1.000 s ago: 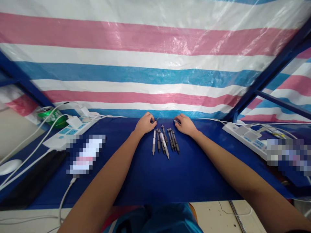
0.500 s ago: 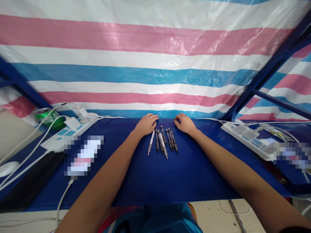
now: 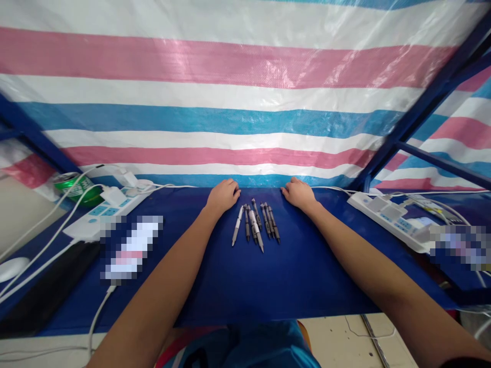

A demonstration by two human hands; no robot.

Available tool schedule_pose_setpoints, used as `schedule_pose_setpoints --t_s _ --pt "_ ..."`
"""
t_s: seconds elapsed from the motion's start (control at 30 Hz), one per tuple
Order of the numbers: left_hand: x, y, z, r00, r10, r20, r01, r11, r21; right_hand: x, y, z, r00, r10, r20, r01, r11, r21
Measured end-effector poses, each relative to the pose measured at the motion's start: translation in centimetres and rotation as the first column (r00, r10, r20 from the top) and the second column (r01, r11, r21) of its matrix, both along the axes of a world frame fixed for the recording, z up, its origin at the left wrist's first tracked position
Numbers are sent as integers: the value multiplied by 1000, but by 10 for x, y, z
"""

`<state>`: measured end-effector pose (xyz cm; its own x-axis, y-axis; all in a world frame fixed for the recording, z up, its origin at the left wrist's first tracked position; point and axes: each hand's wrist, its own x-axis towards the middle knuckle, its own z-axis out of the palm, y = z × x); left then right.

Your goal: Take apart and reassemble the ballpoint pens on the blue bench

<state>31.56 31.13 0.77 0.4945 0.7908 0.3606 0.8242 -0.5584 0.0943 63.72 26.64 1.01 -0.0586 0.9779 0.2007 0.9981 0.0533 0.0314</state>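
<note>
Several pens lie in a loose group on the blue tabletop (image 3: 238, 286), tips towards me. At the left end is a white pen (image 3: 238, 226), and another white pen (image 3: 256, 232) lies across darker ones. A set of grey pens (image 3: 270, 222) lies side by side at the right. My left hand (image 3: 223, 196) rests on the table beyond and left of the pens, fingers curled in. On the other side, my right hand (image 3: 299, 194) rests in a loose fist, apart from the pens. Neither hand touches a pen, and nothing shows in either.
At left are a power strip (image 3: 103, 214) with plugs, a green can (image 3: 79, 189), a phone (image 3: 132, 248) on a cable and a black flat item (image 3: 49, 286). Another power strip (image 3: 391, 222) and screen stand right. A striped sheet (image 3: 245, 122) hangs behind.
Both hands have drawn outward from the pens, the left to the left and the right slightly to the right. The left fingers have curled in. The pens keep their arrangement.
</note>
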Motion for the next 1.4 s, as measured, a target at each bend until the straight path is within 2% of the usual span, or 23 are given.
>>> schedule_pose_setpoints --t_s 0.13,0.23,0.27,0.33,0.4,0.47,0.63,0.8,0.93,1.07,1.13,1.23,1.33,1.4 --pt "-1 -1 0 998 65 9 -65 998 7 -1 -1 0 998 40 -44 -37 998 56" --pt "2 -2 1 994 104 -12 -104 994 11 -13 -4 2 956 254 -150 -234 962 138" --pt "3 -2 1 993 114 -17 -114 993 12 -19 -6 2 914 350 -205 -320 933 164" --pt "3 -2 1 992 123 -18 -123 992 11 -32 -11 5 784 530 -324 -491 848 199" --pt "2 -2 -1 993 115 3 -115 993 14 -44 -18 8 644 630 -434 -622 762 182" --pt "0 0 -3 995 91 39 -91 996 19 -52 -24 10 572 634 -520 -693 713 108" --pt "-2 2 -7 995 40 88 -41 999 11 -53 -34 13 563 579 -590 -749 660 -68" --pt "-1 2 -7 992 92 83 -93 996 3 -53 -33 14 568 573 -591 -749 658 -82" --pt "-1 0 -5 991 116 68 -117 993 0 -55 -34 17 591 554 -586 -730 677 -96" --pt "2 -4 0 993 105 54 -108 992 57 -53 -35 20 562 568 -601 -740 670 -59" --pt "6 -7 4 994 82 71 -89 990 112 -51 -32 18 525 551 -649 -744 667 -36" --pt "13 -12 11 993 -25 117 9 990 140 -51 -24 11 405 490 -772 -722 689 58" --pt "20 -17 16 965 -199 169 191 980 60 -53 -14 -1 279 456 -845 -617 759 206" --pt "23 -21 18 932 -279 234 290 957 -15 -55 -9 -7 240 485 -841 -524 794 309"
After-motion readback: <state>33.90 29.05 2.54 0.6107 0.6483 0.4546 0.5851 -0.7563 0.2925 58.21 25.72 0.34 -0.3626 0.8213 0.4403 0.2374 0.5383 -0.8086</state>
